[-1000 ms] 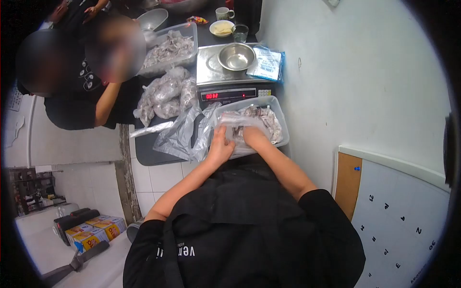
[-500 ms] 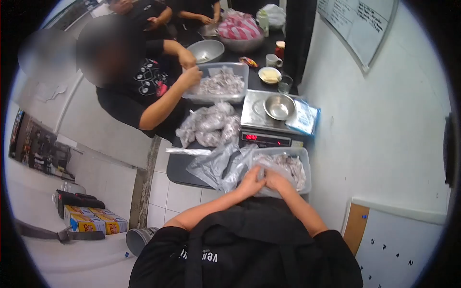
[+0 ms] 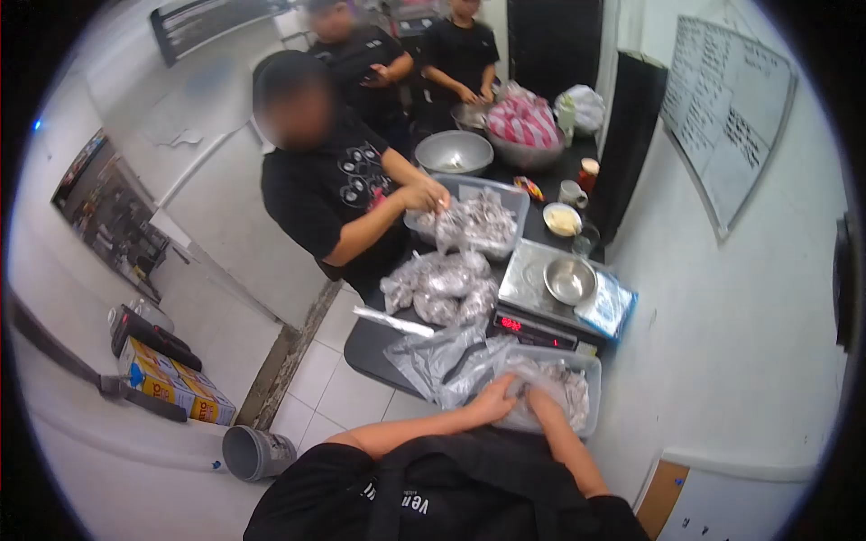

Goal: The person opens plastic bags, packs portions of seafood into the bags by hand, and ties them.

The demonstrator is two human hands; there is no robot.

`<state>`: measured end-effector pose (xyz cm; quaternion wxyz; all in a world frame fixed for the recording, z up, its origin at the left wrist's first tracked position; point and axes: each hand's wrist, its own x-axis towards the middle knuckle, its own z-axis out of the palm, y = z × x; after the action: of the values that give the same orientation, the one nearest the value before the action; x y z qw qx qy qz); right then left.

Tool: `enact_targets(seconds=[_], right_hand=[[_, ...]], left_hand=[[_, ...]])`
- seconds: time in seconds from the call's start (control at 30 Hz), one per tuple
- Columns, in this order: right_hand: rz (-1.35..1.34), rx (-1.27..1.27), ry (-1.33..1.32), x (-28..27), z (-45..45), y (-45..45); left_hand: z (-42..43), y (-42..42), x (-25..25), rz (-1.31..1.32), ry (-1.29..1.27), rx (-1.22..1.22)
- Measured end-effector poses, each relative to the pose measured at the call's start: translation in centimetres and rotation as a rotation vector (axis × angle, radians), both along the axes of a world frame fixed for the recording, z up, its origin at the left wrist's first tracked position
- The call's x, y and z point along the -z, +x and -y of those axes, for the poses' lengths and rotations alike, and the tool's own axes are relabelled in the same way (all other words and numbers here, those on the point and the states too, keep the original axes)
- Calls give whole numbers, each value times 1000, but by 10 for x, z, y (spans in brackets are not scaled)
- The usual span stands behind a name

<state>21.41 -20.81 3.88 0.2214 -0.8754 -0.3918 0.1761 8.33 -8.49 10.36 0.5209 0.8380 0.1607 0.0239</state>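
Note:
My left hand (image 3: 492, 399) is closed on the edge of a clear plastic bag (image 3: 516, 417) over the near tub. Beside it my right hand (image 3: 544, 406) reaches down at the bag's mouth; its fingers are hidden in the plastic. The clear tub (image 3: 593, 388) holds greyish pieces of food (image 3: 570, 389). Left of the tub lie loose empty plastic bags (image 3: 436, 361). Just behind it stands a scale (image 3: 523, 279) with a lit red display, bearing a steel bowl (image 3: 570, 280) and a blue-and-white packet (image 3: 609, 308).
Filled bags (image 3: 442, 287) lie left of the scale. A co-worker (image 3: 334, 180) handles a bag over a second tub (image 3: 519, 200). Two other people stand farther back. Beyond are a metal bowl (image 3: 454, 151), a plate (image 3: 562, 219), a mug (image 3: 572, 193) and a glass (image 3: 585, 240).
The view has swung up and left, so the table sits lower and farther right. My right hand has drawn apart from my left hand. The co-worker's hands now hold a bag over the second tub.

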Motion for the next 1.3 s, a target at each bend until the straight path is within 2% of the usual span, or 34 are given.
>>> enact_targets(seconds=[0.03,0.07,0.13,0.2,0.23,0.27,0.3,0.33,0.43,0.5,0.57,0.63,0.73,0.87,0.93,0.97,1.03,1.07,1.1,1.17,1.23,1.27,1.3], right_hand=[[-73,-93,98,-6,-4,9],[-50,-119,110,-10,-12,15],[112,3,-77,-56,-9,-1],[91,13,-116,-79,-15,-3],[67,40,-152,-84,-17,-5],[69,35,-154,-79,-14,-7],[191,-11,-80,-74,-9,-9],[315,-56,-4,-71,-9,-8],[324,40,48,-63,-4,-10],[327,64,8,-51,-2,-6],[331,82,-26,-45,1,0],[164,87,-328,-55,-1,-1],[206,67,-227,-65,3,-9],[156,-25,-244,-46,1,-8],[39,-90,-302,-34,-2,-4],[32,-124,-308,-24,-5,2],[-210,-111,-371,-9,-8,4],[-290,-80,-422,-9,-9,6],[-303,-87,-431,2,2,-1],[-81,-70,-49,20,11,14],[-7,-94,-152,42,15,27],[-26,-132,-199,41,15,29],[-201,-129,-238,28,14,28]], left_hand=[[1,0,-5,163,70,-10],[0,1,-8,135,41,-28],[2,3,-12,111,1,-60],[2,5,-1,362,123,-97],[5,3,2,358,119,-104],[6,2,4,267,112,-85],[6,3,3,179,109,-65],[4,4,4,185,112,-70],[8,3,10,201,73,-31],[8,5,16,318,191,-37],[10,6,23,309,161,-24],[11,2,8,79,17,22],[12,-1,-3,179,56,13],[14,0,11,336,147,-46],[13,-2,-11,49,27,21],[12,-1,-9,37,20,-12],[15,-5,-11,108,47,22],[15,-8,-19,37,-33,16],[22,-16,-1,24,-42,10],[15,-2,33,327,153,-21],[14,-9,7,262,70,-26],[12,-10,-8,150,32,-28],[9,-8,-17,30,-11,-22]])
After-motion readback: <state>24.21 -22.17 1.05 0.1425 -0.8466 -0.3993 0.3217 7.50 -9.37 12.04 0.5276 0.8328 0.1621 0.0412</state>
